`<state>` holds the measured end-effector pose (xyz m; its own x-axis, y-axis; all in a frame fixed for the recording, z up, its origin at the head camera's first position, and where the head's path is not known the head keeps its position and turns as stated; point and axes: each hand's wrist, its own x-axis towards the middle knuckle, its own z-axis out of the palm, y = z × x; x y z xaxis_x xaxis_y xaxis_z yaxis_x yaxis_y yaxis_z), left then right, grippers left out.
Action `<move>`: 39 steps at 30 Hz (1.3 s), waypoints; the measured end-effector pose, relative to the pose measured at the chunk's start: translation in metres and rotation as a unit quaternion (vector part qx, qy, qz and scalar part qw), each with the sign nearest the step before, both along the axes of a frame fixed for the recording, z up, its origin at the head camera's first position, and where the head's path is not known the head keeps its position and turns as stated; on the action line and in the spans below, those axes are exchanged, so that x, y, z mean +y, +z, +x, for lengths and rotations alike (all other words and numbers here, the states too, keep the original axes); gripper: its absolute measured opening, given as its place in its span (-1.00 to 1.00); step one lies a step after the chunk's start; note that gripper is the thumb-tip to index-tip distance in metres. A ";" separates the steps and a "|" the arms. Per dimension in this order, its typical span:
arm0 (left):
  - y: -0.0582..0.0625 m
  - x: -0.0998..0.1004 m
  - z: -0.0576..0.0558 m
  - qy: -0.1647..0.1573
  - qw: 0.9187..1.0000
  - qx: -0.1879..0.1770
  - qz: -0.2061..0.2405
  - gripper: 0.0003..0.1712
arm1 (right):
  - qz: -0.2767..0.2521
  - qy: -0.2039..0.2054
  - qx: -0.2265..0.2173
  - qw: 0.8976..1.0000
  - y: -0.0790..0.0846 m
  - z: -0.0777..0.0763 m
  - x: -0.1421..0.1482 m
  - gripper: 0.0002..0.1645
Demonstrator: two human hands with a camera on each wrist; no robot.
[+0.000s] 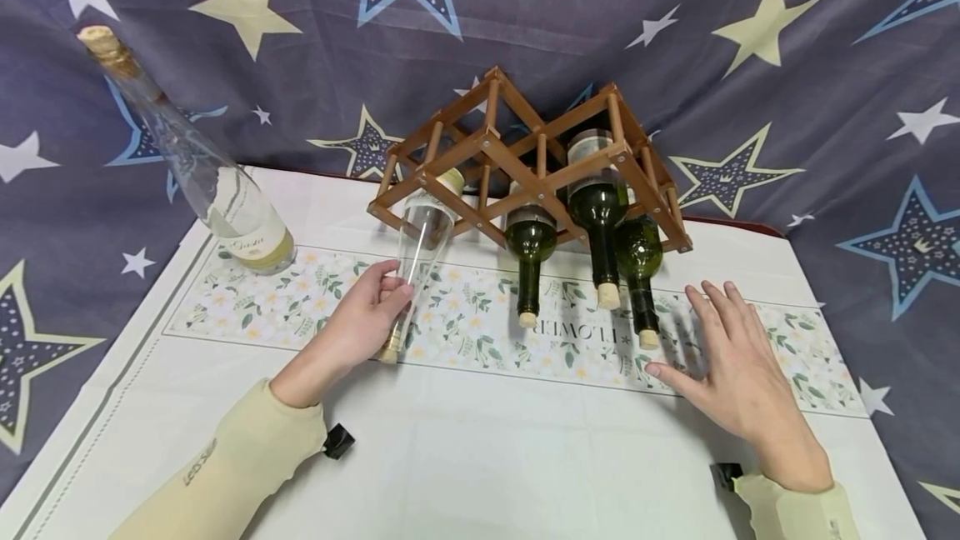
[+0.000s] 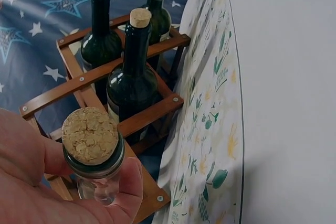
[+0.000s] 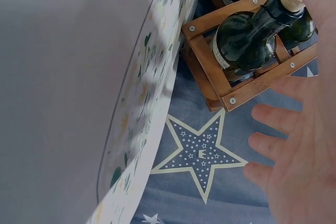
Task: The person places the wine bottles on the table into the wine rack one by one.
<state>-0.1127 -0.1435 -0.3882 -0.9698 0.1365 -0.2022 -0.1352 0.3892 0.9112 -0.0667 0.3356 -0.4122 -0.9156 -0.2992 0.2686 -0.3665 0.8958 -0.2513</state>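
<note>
My left hand (image 1: 367, 311) grips the neck of a clear glass bottle (image 1: 426, 232), whose cork (image 2: 89, 136) faces the left wrist camera. The base end of this bottle lies in the left part of a wooden wine rack (image 1: 517, 176). Farther right, several corked green bottles (image 1: 531, 242) lie in the rack with their necks toward me. My right hand (image 1: 738, 365) is spread with nothing in it, just right of the rightmost green bottle (image 1: 640, 261). In the right wrist view, its fingers (image 3: 275, 118) are extended beside the rack's end.
Another corked clear bottle (image 1: 243, 211) stands upright at the table's left. A flower-printed strip (image 1: 465, 319) crosses the white table (image 1: 480, 457) under the bottle necks. Behind the rack hangs a dark cloth with stars (image 1: 300, 65).
</note>
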 end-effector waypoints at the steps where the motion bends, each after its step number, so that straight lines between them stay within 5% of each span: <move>1: 0.000 0.000 -0.001 0.001 1.000 -0.001 -0.001 -0.31 | 0.000 0.000 0.001 1.000 0.000 0.000 0.000 0.37; 39: -0.004 0.006 -0.022 0.006 1.000 -0.002 0.005 -0.29 | 0.003 0.000 0.005 1.000 -0.002 -0.001 0.000 0.36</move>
<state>-0.1344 -0.1371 -0.3920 -0.9706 0.1277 -0.2040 -0.1426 0.3781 0.9147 -0.0681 0.3359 -0.4138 -0.9129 -0.3012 0.2755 -0.3692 0.8971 -0.2426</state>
